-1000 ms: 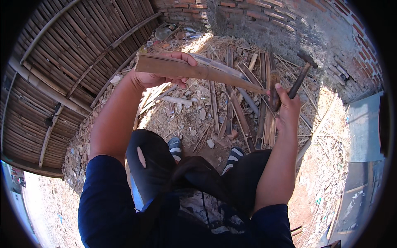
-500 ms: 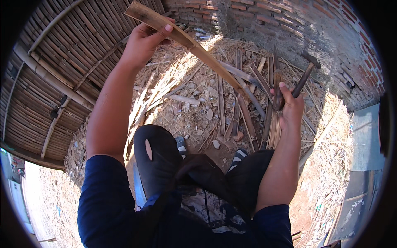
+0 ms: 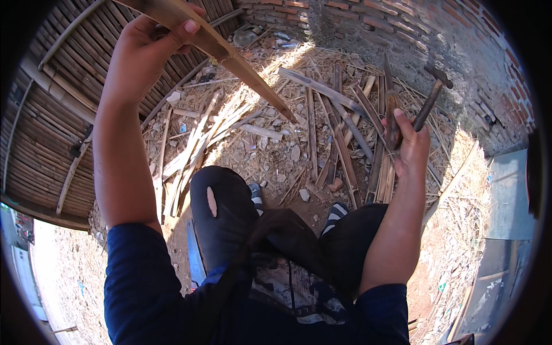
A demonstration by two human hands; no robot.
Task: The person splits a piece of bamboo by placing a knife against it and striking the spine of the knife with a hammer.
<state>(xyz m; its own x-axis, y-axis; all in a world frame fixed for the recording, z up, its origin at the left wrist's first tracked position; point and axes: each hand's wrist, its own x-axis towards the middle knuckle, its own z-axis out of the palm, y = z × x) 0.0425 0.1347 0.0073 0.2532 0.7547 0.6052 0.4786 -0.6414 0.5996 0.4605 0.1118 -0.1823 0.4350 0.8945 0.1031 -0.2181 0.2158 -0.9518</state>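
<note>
My left hand (image 3: 155, 43) grips a split bamboo piece (image 3: 227, 54) between thumb and fingers, high at the upper left. The piece slants down to the right, its far end above the littered ground and its upper end cut off by the picture's edge. In my right hand (image 3: 413, 138) are two tools side by side. One is a knife (image 3: 393, 122) with a thick wooden handle and a narrow, dark blade pointing away from me. The other is a hammer (image 3: 429, 105), its dark metal head uppermost. Parts of both handles are hidden by my fingers and palm.
Several bamboo strips (image 3: 345, 164) lie on the ground ahead of my feet. Pale split strips (image 3: 195, 155) are piled at the left among straw and stones. A slatted bamboo panel (image 3: 43, 149) stands left; a brick wall (image 3: 374, 26) runs behind.
My left hand has moved left and up with the bamboo piece, whose lower end has drawn away from the strips near my right hand. My right hand has shifted slightly right, still holding both tools.
</note>
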